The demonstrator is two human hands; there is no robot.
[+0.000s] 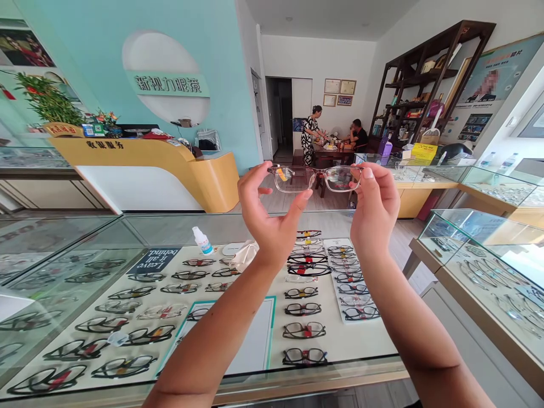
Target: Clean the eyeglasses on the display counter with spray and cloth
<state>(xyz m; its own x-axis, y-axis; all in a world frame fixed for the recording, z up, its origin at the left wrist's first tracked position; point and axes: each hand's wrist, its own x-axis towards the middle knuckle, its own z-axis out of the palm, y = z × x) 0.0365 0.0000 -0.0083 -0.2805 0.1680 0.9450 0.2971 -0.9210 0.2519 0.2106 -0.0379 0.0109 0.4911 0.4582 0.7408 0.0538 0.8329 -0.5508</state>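
A pair of eyeglasses (319, 171) with a thin, mostly clear frame is held up above the display case, with an orange sticker on one lens. My left hand (272, 218) grips its left end, thumb low by the lens and fingers up at the hinge. At the other end, my right hand (374, 204) pinches the frame between thumb and fingers. Below, several eyeglasses (302, 309) lie in rows inside the case. A white spray bottle (202, 241) and a pale cloth (245, 256) are to the left of my left forearm.
The glass display case (204, 374) spans the front. Another glass case (488, 266) stands at the right. Beyond are a yellow-fronted reception counter (216, 181), a dark wooden shelf (414, 79), and two people, one standing (312, 136) and one seated (359, 136), at a table.
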